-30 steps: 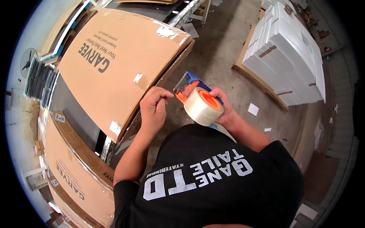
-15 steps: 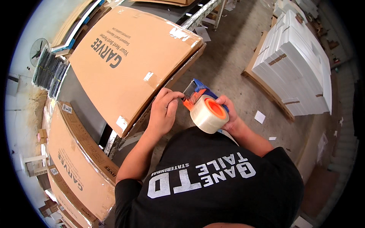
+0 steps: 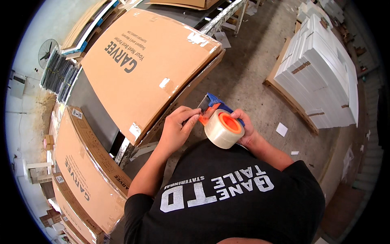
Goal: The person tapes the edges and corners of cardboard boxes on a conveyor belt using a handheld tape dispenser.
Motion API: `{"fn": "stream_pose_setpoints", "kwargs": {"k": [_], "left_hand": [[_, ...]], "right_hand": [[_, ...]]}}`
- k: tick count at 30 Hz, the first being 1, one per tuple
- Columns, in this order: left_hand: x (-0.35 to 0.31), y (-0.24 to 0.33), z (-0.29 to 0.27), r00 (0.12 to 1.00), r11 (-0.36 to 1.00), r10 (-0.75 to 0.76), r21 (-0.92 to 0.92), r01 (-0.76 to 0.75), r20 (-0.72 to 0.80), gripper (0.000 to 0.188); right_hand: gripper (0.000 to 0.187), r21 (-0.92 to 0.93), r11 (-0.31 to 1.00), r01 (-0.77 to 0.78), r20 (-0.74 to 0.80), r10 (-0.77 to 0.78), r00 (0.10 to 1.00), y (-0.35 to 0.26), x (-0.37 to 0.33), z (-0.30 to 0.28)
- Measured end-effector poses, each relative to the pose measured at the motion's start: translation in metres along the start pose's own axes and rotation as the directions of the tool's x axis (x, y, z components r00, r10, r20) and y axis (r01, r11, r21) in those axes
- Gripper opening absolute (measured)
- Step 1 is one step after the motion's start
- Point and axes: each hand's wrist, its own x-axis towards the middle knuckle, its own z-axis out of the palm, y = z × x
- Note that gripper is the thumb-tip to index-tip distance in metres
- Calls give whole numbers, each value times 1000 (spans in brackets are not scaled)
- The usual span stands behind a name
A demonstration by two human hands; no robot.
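Observation:
In front of my chest, my right hand (image 3: 247, 129) grips a tape dispenser (image 3: 219, 102) with a blue frame and orange parts. A thick roll of clear packing tape (image 3: 217, 133) sits on its orange hub. My left hand (image 3: 177, 127) is closed in a pinch at the dispenser's orange front, beside the cutting edge. What lies between those fingertips is too small to make out. Just beyond the left hand is the near edge of a large flat cardboard box (image 3: 150, 77), taped at its corners and edge.
The box lies on a dark conveyor table (image 3: 91, 101) with a metal rail (image 3: 221, 18). More flat cartons (image 3: 87, 171) stand at the left. White foam sheets (image 3: 317, 73) are stacked on a wooden pallet (image 3: 290, 101) at the right. Paper scraps (image 3: 281, 129) litter the concrete floor.
The surroundings have shifted slightly right and down in the picture. Both hands stay on the dispenser, with the left fingers still pinched at its front.

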Motion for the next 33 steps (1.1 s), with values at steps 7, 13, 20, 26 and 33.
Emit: {"fn": "stream_pose_setpoints", "kwargs": {"k": [7,13,20,26,33], "left_hand": [[-6,0,0,981,988,156,-24,-155,113,24],[-18,-18,-25,955,991,87,-122,-54,282,31],[-5,-19,-10,973,995,64,57,-79,223,10],[13,-10,-17,953,972,224,24,-233,205,8],[29,16,-29,946,948,292,89,-306,141,8]], "right_hand": [[51,-92,996,8,56,-3,998,6,-5,7],[55,-225,973,-56,-52,45,998,14,10,14],[54,-295,954,-54,-6,54,999,9,5,18],[59,-495,869,22,-11,-31,999,-5,-6,38],[63,-552,829,89,12,-99,995,0,-22,69]]}}
